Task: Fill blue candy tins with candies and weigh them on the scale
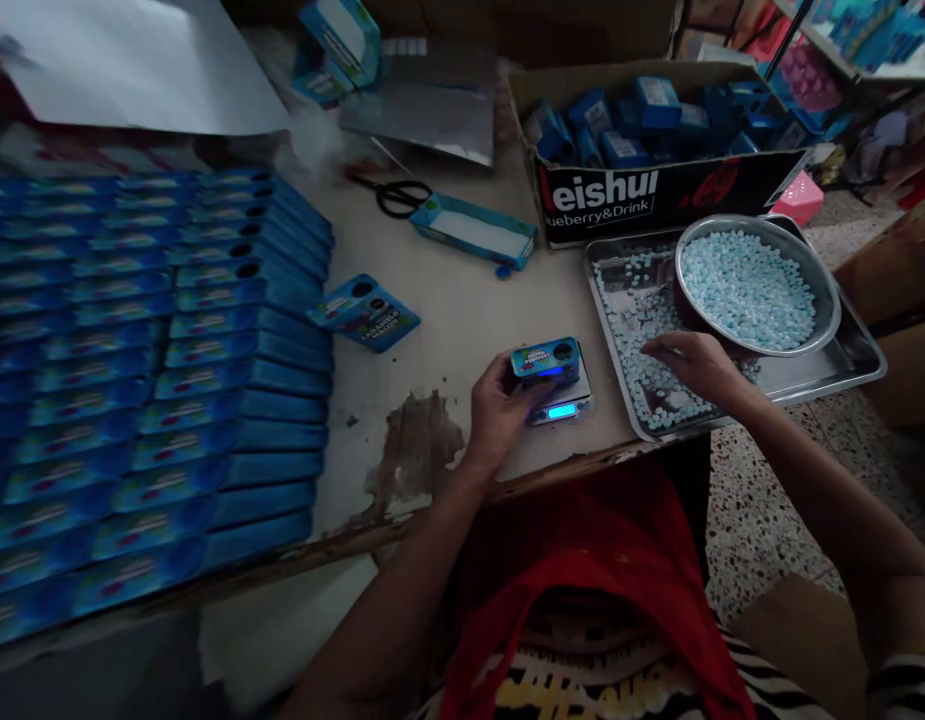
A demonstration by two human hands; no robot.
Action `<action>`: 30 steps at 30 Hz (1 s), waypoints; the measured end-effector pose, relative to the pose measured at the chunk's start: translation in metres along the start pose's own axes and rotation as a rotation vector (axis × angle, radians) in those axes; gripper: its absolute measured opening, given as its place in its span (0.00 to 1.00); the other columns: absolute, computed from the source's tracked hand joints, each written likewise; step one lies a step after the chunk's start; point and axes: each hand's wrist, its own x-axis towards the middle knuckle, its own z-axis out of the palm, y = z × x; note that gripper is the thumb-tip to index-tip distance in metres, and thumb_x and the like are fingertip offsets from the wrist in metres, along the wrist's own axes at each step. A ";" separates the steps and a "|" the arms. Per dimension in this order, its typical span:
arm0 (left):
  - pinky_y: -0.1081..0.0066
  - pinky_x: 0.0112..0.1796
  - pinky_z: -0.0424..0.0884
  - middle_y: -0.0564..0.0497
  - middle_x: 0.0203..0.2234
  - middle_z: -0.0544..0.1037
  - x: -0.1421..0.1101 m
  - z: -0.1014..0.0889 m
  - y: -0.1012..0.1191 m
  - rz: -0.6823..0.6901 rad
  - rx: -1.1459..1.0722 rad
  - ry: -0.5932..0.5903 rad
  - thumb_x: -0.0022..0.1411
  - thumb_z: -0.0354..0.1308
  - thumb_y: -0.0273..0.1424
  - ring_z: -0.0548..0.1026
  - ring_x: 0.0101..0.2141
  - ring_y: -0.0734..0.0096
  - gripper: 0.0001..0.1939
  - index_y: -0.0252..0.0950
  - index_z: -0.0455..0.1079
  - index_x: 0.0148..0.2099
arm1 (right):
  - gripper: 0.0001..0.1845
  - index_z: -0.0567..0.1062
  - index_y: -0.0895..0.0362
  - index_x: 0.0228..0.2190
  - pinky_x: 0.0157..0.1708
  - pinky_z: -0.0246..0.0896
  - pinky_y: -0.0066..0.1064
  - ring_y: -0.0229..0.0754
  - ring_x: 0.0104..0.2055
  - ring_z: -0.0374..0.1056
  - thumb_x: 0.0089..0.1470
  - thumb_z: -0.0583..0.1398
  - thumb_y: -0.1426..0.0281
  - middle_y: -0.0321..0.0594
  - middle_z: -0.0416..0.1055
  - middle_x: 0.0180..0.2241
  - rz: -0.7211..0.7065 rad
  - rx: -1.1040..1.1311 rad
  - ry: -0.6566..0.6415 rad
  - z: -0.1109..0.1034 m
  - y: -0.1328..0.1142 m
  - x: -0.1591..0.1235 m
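My left hand [499, 410] is closed round the near left side of a small blue candy box [544, 362] with a dark round hole on top. The box rests on a small digital scale [582, 392] with a lit blue display. Over a metal tray [619, 385], my right hand [694, 365] is held low with its fingers together among loose pale blue and white candies [649, 385]. What its fingertips hold, if anything, is hidden. A metal bowl [829, 320] heaped with the same candies stands in the tray, just beyond my right hand.
Rows of blue boxes [274, 350] fill the table's left side. Nearer the middle lie a single blue box [368, 312], black scissors [402, 197] and an open blue carton [473, 230]. A cardboard box [597, 205] at the back holds several blue boxes.
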 end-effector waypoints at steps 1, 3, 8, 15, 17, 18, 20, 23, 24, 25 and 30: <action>0.58 0.56 0.83 0.46 0.49 0.85 -0.002 -0.004 0.001 0.018 0.011 0.010 0.49 0.82 0.44 0.86 0.51 0.56 0.35 0.40 0.77 0.56 | 0.12 0.88 0.51 0.39 0.54 0.71 0.47 0.52 0.45 0.81 0.62 0.62 0.68 0.43 0.88 0.42 0.012 -0.009 0.020 -0.001 0.000 0.002; 0.56 0.62 0.80 0.45 0.55 0.84 -0.006 -0.017 0.006 0.047 0.050 0.027 0.49 0.83 0.42 0.84 0.57 0.55 0.40 0.43 0.75 0.61 | 0.11 0.86 0.53 0.37 0.45 0.70 0.41 0.47 0.36 0.76 0.59 0.62 0.69 0.41 0.84 0.33 0.107 0.041 0.069 -0.002 0.001 0.005; 0.55 0.60 0.82 0.47 0.49 0.86 -0.020 -0.072 0.022 0.055 0.176 0.121 0.57 0.76 0.37 0.86 0.52 0.58 0.28 0.42 0.77 0.58 | 0.06 0.78 0.54 0.32 0.24 0.48 0.29 0.35 0.22 0.55 0.49 0.65 0.68 0.31 0.65 0.20 0.502 0.729 0.091 0.003 0.008 0.007; 0.60 0.51 0.85 0.50 0.41 0.85 -0.031 -0.108 0.038 0.106 0.135 0.406 0.53 0.76 0.34 0.86 0.44 0.62 0.25 0.38 0.77 0.52 | 0.18 0.77 0.56 0.32 0.26 0.60 0.26 0.34 0.26 0.65 0.51 0.76 0.60 0.39 0.76 0.27 0.572 0.820 -0.093 0.009 -0.012 0.011; 0.61 0.51 0.84 0.50 0.40 0.85 -0.028 -0.109 0.040 0.109 0.142 0.393 0.51 0.76 0.32 0.85 0.44 0.63 0.26 0.36 0.78 0.53 | 0.19 0.77 0.56 0.31 0.25 0.59 0.27 0.34 0.26 0.64 0.54 0.77 0.57 0.40 0.79 0.27 0.500 0.722 -0.193 0.003 -0.029 0.020; 0.61 0.52 0.84 0.49 0.40 0.85 -0.026 -0.108 0.040 0.100 0.152 0.382 0.51 0.75 0.31 0.86 0.44 0.63 0.26 0.36 0.78 0.53 | 0.19 0.78 0.56 0.32 0.24 0.58 0.27 0.33 0.25 0.64 0.55 0.77 0.57 0.40 0.79 0.27 0.447 0.662 -0.237 0.000 -0.040 0.026; 0.62 0.53 0.84 0.49 0.40 0.86 -0.024 -0.108 0.040 0.094 0.174 0.370 0.52 0.74 0.29 0.86 0.44 0.64 0.25 0.35 0.79 0.54 | 0.17 0.79 0.56 0.32 0.24 0.56 0.26 0.33 0.25 0.64 0.58 0.76 0.59 0.39 0.79 0.27 0.332 0.554 -0.290 -0.007 -0.065 0.037; 0.62 0.53 0.84 0.49 0.41 0.86 -0.023 -0.108 0.039 0.122 0.207 0.348 0.55 0.73 0.29 0.86 0.44 0.65 0.24 0.35 0.79 0.55 | 0.13 0.82 0.56 0.34 0.26 0.60 0.27 0.34 0.28 0.66 0.57 0.76 0.63 0.37 0.79 0.27 0.206 0.464 -0.339 -0.015 -0.102 0.054; 0.61 0.53 0.84 0.49 0.42 0.86 -0.024 -0.108 0.039 0.134 0.222 0.336 0.56 0.73 0.29 0.86 0.44 0.65 0.23 0.35 0.79 0.55 | 0.12 0.82 0.56 0.35 0.28 0.62 0.27 0.34 0.28 0.67 0.57 0.77 0.63 0.36 0.78 0.27 0.184 0.456 -0.351 -0.017 -0.112 0.059; 0.61 0.54 0.84 0.48 0.43 0.86 -0.024 -0.108 0.039 0.145 0.242 0.321 0.57 0.74 0.30 0.86 0.45 0.65 0.23 0.35 0.79 0.56 | 0.12 0.83 0.55 0.36 0.28 0.64 0.28 0.35 0.29 0.68 0.57 0.77 0.63 0.36 0.78 0.27 0.168 0.453 -0.364 -0.018 -0.120 0.063; 0.58 0.55 0.83 0.47 0.47 0.86 -0.028 -0.107 0.033 0.165 0.257 0.221 0.60 0.74 0.32 0.86 0.46 0.63 0.24 0.36 0.79 0.58 | 0.12 0.83 0.55 0.36 0.28 0.62 0.29 0.35 0.28 0.67 0.59 0.76 0.62 0.36 0.77 0.27 0.129 0.438 -0.412 -0.014 -0.134 0.073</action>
